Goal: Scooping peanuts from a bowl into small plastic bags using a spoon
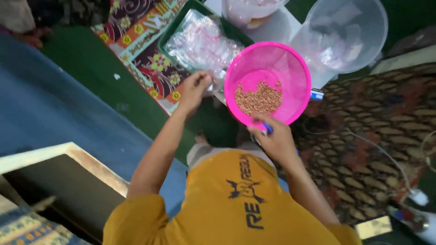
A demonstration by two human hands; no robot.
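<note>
My right hand [277, 140] is closed on the near rim of the pink strainer bowl [268, 81], thumb over the edge and fingers tucked under it; something blue shows between my fingers, too hidden to name. The bowl is round, so it has no long axis; it sits a little tilted with its open mouth turned up toward me, and a heap of brown peanuts [259, 99] lies low in its near half. My left hand [195, 88] is up beside the bowl's left edge, fingertips pinched together on the corner of a clear plastic bag [202, 43]. That bag belongs to a crumpled pile lying in a green tray [170, 34], just beyond my left hand. The tray rests on a patterned mat [141, 41] over green floor. Farther off, a clear plastic tub [347, 31] stands beyond the bowl's far rim. To my right, a brown patterned carpet [377, 127] carries a white cable [386, 156].
</note>
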